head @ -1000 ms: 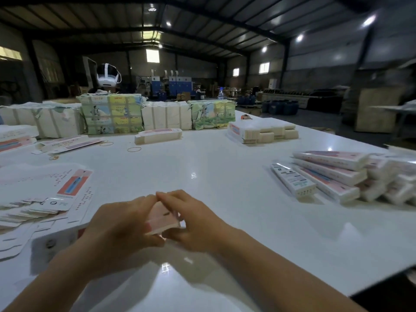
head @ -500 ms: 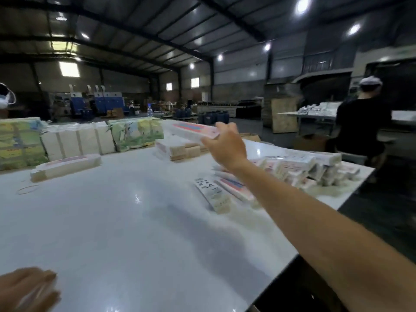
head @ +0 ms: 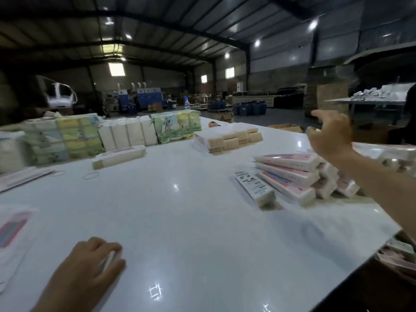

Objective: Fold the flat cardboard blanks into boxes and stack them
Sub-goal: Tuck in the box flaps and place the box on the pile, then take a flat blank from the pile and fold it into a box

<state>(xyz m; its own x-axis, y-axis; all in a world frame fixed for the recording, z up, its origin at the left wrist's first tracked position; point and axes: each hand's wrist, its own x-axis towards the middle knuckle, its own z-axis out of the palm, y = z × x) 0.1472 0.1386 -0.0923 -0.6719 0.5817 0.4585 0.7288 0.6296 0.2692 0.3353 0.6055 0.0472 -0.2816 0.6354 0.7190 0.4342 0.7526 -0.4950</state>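
The folded boxes (head: 290, 174), long and white with pink and blue printed faces, lie in a loose, leaning stack on the white bench (head: 180, 221) just below and inboard of the right hand (head: 328, 138), one lying label-up beside the stack; flat printed blanks (head: 13, 230) lie on the bench to the outside of the left hand (head: 90, 264). The right hand is raised above the stack on an outstretched arm, fingers spread and relaxed, holding nothing. The left hand rests low on the bench, well apart from the right, fingers curled over a small blurred white piece (head: 110, 260) that it grips.
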